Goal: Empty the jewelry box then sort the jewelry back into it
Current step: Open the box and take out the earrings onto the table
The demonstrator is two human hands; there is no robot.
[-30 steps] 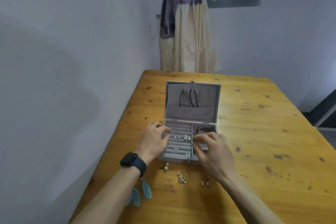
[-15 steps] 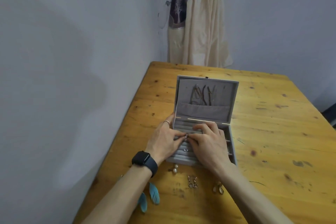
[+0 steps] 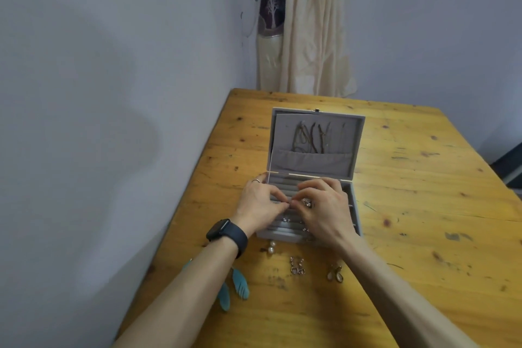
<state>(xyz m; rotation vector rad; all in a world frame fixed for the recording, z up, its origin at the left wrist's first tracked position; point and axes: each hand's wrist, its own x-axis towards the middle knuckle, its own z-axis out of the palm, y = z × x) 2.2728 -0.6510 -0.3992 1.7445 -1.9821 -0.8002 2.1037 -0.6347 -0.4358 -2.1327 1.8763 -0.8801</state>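
From the head view, the jewelry box [image 3: 310, 232] stands open on the wooden bench [image 3: 423, 178] close to the wall side, its lid [image 3: 316, 161] upright with necklaces [image 3: 309, 137] hanging inside it above a pocket. Both hands meet over the padded rolls [image 3: 285, 192] in the left part of the tray. The right hand [image 3: 324, 206] has its fingers curled, and its grip is narrow on a small sparkling piece [image 3: 306, 202]. The left hand [image 3: 260, 203] brings thumb and forefinger together right against it, though whether that grip has hold of the same piece or only steadies a roll I cannot tell. A few small studs [image 3: 285, 219] already sit lower in the rolls. On the bench just in front of the box lie pearl earrings [image 3: 271, 246], a silver pair [image 3: 296, 265] and a gold pair [image 3: 335, 274], with teal feather earrings [image 3: 240, 287] partly under the left forearm. The step looks like seating the piece into a slot. To do it well, one hand should part the rolls while the other presses the piece straight down until it stands firm. The pinch should be let go only once the piece is caught, so it does not spring out or knock the studs beside it. Several pairs remain outside, so the sorting seems partway done.
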